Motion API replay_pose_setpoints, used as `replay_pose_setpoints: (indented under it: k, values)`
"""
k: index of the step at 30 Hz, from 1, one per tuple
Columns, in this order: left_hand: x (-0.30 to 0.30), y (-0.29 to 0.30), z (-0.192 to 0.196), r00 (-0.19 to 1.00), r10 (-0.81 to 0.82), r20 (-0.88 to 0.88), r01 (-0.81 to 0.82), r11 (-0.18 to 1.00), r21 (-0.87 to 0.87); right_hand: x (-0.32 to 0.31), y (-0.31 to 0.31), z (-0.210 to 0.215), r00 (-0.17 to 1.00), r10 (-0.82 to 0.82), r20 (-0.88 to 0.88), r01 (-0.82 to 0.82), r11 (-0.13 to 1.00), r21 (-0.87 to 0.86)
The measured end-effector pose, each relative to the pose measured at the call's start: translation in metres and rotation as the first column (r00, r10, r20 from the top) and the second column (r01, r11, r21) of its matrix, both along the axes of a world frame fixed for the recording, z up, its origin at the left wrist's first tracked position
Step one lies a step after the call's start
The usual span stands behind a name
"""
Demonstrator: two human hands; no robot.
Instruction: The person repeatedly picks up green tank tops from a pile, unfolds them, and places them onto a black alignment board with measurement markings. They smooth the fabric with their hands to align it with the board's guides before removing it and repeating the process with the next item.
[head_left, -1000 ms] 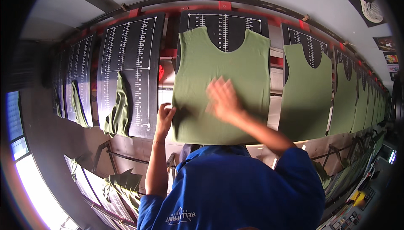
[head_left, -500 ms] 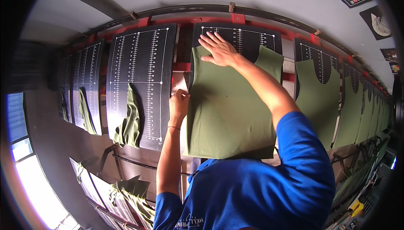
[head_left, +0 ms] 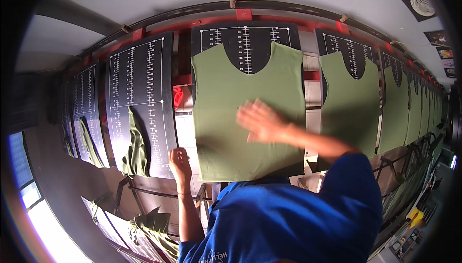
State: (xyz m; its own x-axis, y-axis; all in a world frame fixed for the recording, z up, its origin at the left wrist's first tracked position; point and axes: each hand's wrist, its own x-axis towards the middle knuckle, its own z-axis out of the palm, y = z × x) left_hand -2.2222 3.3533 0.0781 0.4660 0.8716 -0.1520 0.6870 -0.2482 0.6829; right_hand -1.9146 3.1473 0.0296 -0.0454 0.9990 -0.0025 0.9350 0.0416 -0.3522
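Note:
An olive-green shirt panel (head_left: 226,152) with a scooped neckline lies spread over a black board (head_left: 248,46) marked with white ruler scales. Flat on the middle of the cloth rests my right hand (head_left: 262,121), fingers stretched out and blurred by motion. My left hand (head_left: 180,166) is curled in a loose fist beside the lower right corner of the neighbouring black board (head_left: 161,89), apart from the panel; nothing shows in it. A crumpled green cloth piece (head_left: 136,147) lies on that neighbouring board.
To the right, a row of boards carries similar green panels (head_left: 353,104). A red rail (head_left: 243,15) runs behind the boards. At lower left, a lower rack holds boards with bunched green cloth (head_left: 151,227). A bright window (head_left: 45,219) stands beyond it.
My right hand has slid from the panel's upper left shoulder down to its middle. My left hand has left the panel's left edge and moved down and left. The view has shifted right.

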Motion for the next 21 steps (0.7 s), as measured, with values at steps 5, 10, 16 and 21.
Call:
replay_pose_setpoints:
  k: [5,10,16,21]
  values:
    - [-0.021,-0.052,-0.007,0.993,-0.121,0.014,0.121,0.991,-0.063,0.219,0.016,-0.010,0.842,-0.490,0.226,0.468,0.871,0.147]
    - [-0.032,-0.083,0.002,0.991,-0.090,-0.100,0.088,0.996,-0.019,0.072,-0.014,0.002,0.935,-0.308,0.174,0.289,0.949,0.127]
    - [0.023,-0.119,-0.010,0.928,-0.359,-0.103,0.374,0.889,0.266,-0.106,-0.150,0.000,0.994,0.066,-0.084,-0.057,0.993,0.104]
    - [0.096,-0.160,-0.036,0.655,-0.680,-0.328,0.752,0.627,0.203,0.034,-0.133,-0.016,0.406,-0.894,-0.191,0.875,0.320,0.363]
